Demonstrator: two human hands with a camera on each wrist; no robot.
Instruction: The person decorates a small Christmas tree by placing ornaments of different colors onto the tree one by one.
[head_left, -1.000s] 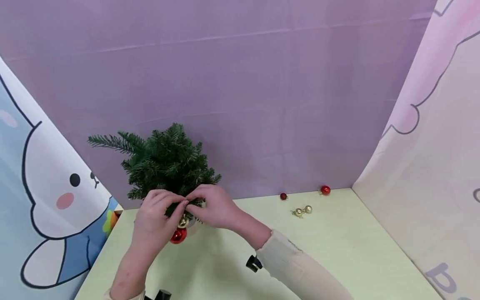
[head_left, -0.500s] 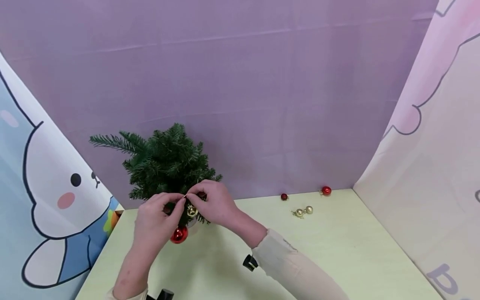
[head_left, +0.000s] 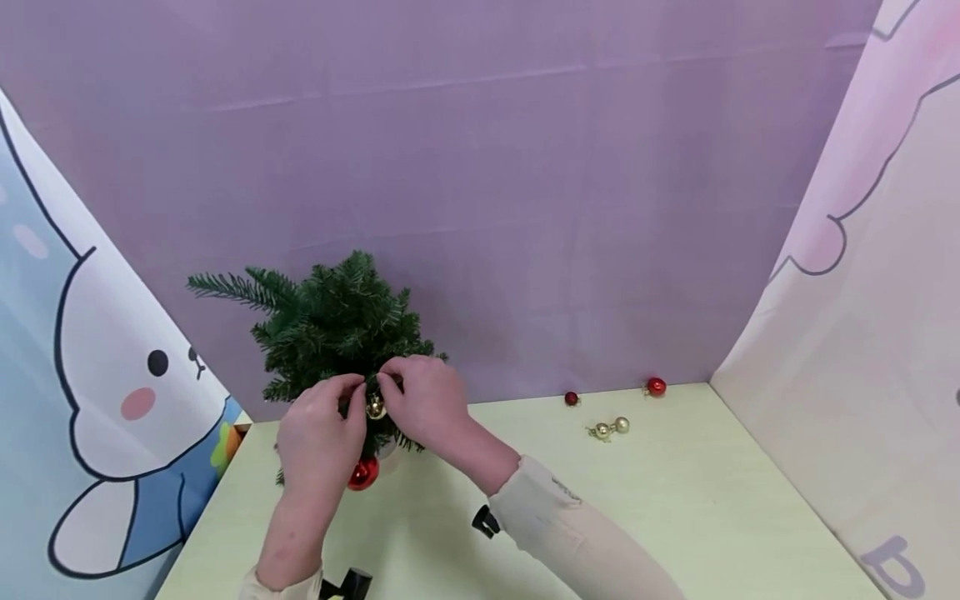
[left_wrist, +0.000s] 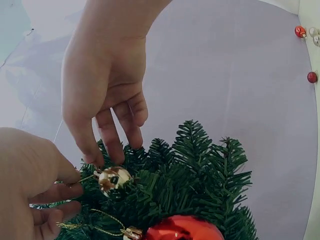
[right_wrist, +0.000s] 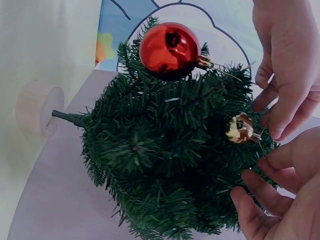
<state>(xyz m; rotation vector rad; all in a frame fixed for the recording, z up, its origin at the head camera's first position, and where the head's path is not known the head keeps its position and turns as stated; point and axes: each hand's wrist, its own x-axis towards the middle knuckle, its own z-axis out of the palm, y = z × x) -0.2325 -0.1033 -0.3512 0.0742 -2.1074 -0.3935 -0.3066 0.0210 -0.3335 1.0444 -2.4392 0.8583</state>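
A small artificial Christmas tree point(head_left: 337, 333) stands at the left of the table. A shiny gold bauble point(right_wrist: 240, 129) hangs at its front on a thin gold cord point(right_wrist: 262, 145). My left hand point(head_left: 322, 433) pinches this cord between thumb and fingertips, as the left wrist view shows. My right hand point(head_left: 431, 400) is close beside it, its fingertips pinching at the cord just above the bauble's cap; needles partly hide that spot. Lower on the tree hangs a larger red bauble point(right_wrist: 170, 50) with its own gold cord point(left_wrist: 107, 215).
On the right side of the pale table point(head_left: 675, 500) lie two gold baubles point(head_left: 602, 431), a small dark red bauble point(head_left: 572, 398) and a brighter red bauble point(head_left: 656, 387). A purple backdrop point(head_left: 525, 208) rises behind the tree. The tree's round pale base point(right_wrist: 40, 109) stands on the table.
Both hands have risen slightly, and the gold bauble now hangs higher and between them against the branches. The red bauble and the loose baubles stay where they were.
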